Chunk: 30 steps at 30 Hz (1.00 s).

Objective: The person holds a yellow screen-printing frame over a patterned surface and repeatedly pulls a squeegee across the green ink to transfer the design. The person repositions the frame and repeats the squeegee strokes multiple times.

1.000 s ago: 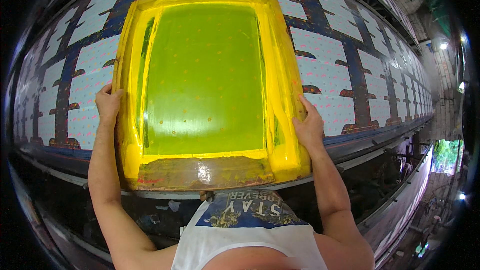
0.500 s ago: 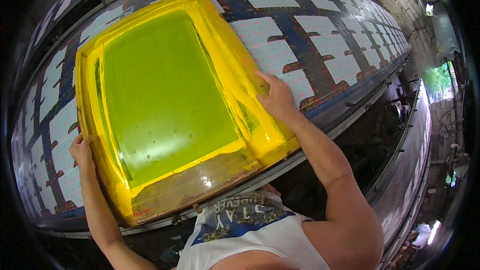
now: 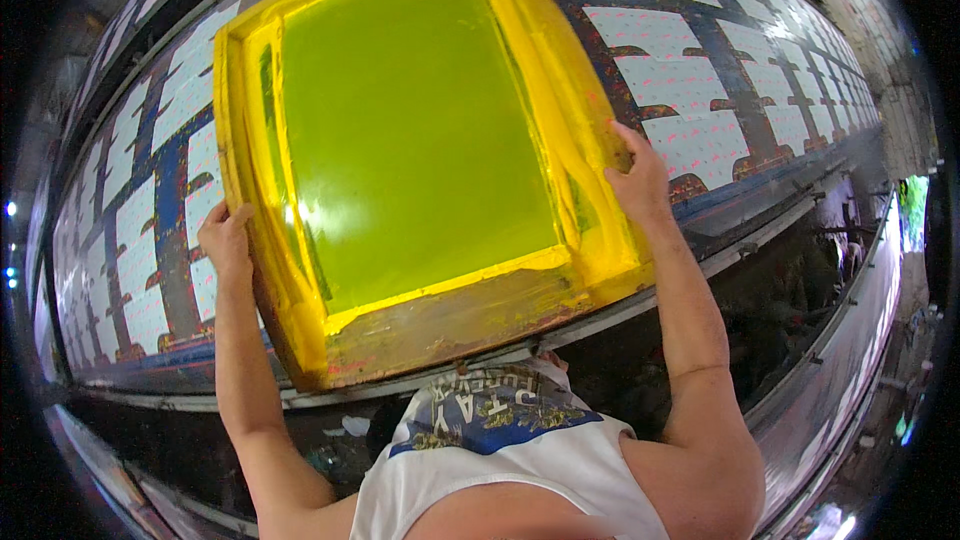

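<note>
A large yellow printing frame (image 3: 600, 270) with a green mesh screen (image 3: 410, 130) lies on a long print table. My left hand (image 3: 228, 238) grips the frame's left side rail. On the right side rail rests my right hand (image 3: 634, 178), fingers curled over its edge. The near rail of the frame is worn and rust-brown. White fabric pieces (image 3: 690, 90) with red-brown marks lie in rows on the table beside and beyond the frame.
The long table (image 3: 170, 190) has dark blue strips between the white pieces and runs far left and right. A metal rail (image 3: 760, 240) edges its near side. Below it sits a dark shelf with clutter (image 3: 800, 310).
The view has swung, so the frame now sits more level and higher in the picture. Both hands stay on its side rails.
</note>
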Motion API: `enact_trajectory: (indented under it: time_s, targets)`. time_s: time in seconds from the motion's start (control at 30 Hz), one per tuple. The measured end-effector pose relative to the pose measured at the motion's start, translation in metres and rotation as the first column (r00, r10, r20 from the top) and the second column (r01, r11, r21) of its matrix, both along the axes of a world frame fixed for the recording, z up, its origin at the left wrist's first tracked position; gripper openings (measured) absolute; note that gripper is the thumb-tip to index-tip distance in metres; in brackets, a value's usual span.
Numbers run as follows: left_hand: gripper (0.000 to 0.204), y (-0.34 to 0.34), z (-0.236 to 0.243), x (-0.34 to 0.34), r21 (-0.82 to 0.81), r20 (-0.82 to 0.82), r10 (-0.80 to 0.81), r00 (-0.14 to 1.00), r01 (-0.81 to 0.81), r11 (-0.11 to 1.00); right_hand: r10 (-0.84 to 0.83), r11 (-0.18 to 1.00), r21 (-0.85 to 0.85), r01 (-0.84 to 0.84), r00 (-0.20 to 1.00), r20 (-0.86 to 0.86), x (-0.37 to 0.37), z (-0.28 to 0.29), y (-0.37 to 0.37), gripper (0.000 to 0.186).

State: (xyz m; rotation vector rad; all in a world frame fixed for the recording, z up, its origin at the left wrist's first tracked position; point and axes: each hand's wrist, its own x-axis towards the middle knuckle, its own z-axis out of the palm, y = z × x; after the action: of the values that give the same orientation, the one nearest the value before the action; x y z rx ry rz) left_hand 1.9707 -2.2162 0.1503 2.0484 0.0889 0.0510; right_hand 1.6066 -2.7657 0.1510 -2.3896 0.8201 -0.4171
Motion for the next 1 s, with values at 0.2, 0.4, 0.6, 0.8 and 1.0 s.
enact_trajectory:
  time_s: [0.2,0.4,0.6,0.8,1.0]
  targets:
    - [0.043,-0.053,0.002,-0.029,-0.022,0.019,0.019,1.0,-0.019,1.0,0.0,0.999,0.034,-0.001,1.0,0.027,-0.028,-0.008,-0.046,0.076]
    - [0.043,-0.073,0.001,-0.037,-0.103,-0.003,0.024,1.0,-0.024,0.994,0.005,0.997,0.073,-0.007,0.999,0.035,-0.036,-0.01,-0.064,0.077]
    - [0.04,-0.076,0.001,-0.038,0.051,-0.003,0.039,0.999,-0.039,0.998,0.041,0.998,0.038,-0.041,0.999,0.003,-0.035,-0.008,-0.062,0.078]
    - [0.036,-0.082,-0.007,-0.039,0.019,-0.031,0.002,1.0,-0.001,1.0,0.016,1.0,0.027,-0.013,0.996,-0.09,-0.031,-0.009,-0.058,0.08]
    - [0.042,-0.075,-0.016,-0.035,0.084,-0.069,-0.044,0.997,0.049,0.995,-0.005,0.998,0.054,0.006,1.0,-0.017,-0.05,-0.021,-0.048,0.068]
